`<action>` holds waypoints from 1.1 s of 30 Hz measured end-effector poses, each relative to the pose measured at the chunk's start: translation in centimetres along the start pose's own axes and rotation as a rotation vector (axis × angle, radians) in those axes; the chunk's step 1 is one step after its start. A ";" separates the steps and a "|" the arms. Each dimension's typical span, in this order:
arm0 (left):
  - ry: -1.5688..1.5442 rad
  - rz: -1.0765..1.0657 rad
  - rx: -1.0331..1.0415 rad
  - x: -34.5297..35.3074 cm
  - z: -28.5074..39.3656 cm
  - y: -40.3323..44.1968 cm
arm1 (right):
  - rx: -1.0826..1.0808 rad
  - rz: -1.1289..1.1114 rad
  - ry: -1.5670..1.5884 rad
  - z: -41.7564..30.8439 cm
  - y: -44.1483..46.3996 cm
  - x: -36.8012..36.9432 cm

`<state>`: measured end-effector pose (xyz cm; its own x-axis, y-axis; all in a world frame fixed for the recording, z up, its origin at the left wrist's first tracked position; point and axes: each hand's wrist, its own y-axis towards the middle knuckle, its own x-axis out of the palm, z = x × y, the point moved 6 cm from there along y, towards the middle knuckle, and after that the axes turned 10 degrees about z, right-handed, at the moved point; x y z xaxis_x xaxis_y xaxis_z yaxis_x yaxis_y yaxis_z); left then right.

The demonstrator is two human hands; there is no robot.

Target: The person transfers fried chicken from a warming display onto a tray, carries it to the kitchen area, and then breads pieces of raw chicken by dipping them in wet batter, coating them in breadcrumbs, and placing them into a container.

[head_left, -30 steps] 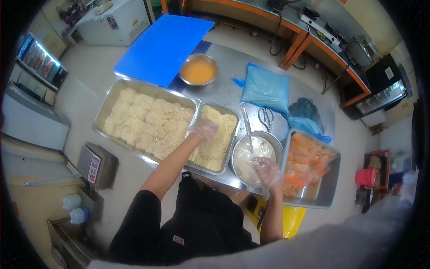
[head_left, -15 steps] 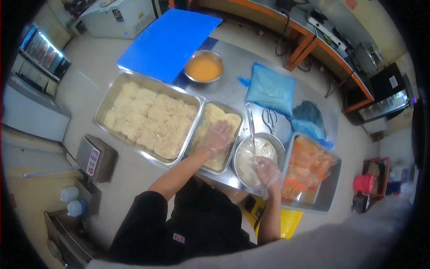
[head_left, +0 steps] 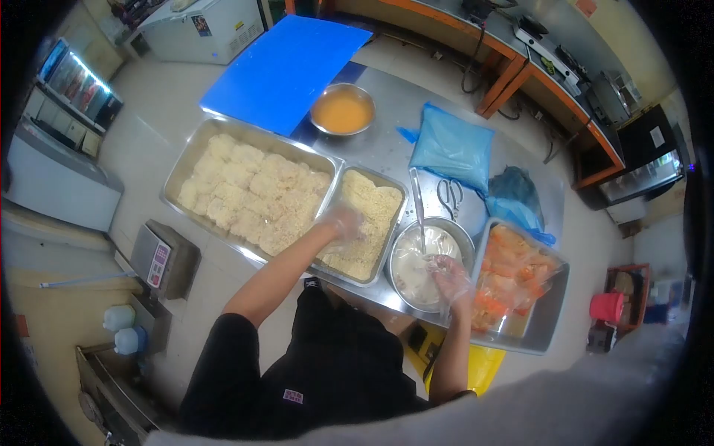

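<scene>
My left hand (head_left: 343, 224), in a clear plastic glove, is at the left side of a small metal tray (head_left: 402, 209) of pale yellow crumbs (head_left: 370, 204). Its fingers are smeared by motion, so I cannot see whether they hold anything. Over the right side of a metal bowl (head_left: 393, 279) of whitish batter (head_left: 413, 262) is my gloved right hand (head_left: 451, 280), fingers loosely bent and apart, with nothing visible in them. A long metal utensil handle (head_left: 416, 195) leans in that bowl. Left of the crumbs, a large metal tray (head_left: 178, 165) holds crumb-coated pieces (head_left: 256, 189) laid side by side.
A grey bin (head_left: 547, 331) with orange pieces in clear plastic stands at right. Behind are scissors (head_left: 449, 198), a blue bag (head_left: 452, 150), a dark bag in blue plastic (head_left: 515, 197), a bowl of orange liquid (head_left: 343, 110) and a blue board (head_left: 286, 70). A scale (head_left: 165, 256) stands at left.
My left hand has moved left, from the middle of the crumbs to the tray's left side, baring more crumbs. My right hand stays over the batter bowl. The view has shifted slightly.
</scene>
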<state>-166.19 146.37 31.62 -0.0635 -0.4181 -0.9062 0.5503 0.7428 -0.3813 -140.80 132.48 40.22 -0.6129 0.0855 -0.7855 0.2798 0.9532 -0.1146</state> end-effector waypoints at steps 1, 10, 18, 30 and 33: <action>-0.014 0.020 -0.001 -0.4 0.1 -0.8 | -0.016 0.011 0.008 0.1 -0.1 -0.1; -0.281 0.542 0.104 -2.0 -0.9 -5.2 | -0.054 0.039 -0.124 2.5 -0.5 0.3; -0.404 0.688 -0.048 -5.9 -3.0 -8.2 | -0.161 0.005 0.080 3.3 1.6 0.2; -0.482 0.757 -0.706 -12.5 -23.3 -22.0 | 0.100 -0.068 0.437 4.9 4.8 -0.8; -0.464 0.968 -0.765 -9.0 -33.1 -24.6 | 0.110 0.028 0.392 4.4 5.1 -1.0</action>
<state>-206.71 149.12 43.12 0.4614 0.4206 -0.7812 -0.4052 0.8832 0.2362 -135.51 135.96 37.71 -0.8331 0.2354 -0.5005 0.3649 0.9140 -0.1775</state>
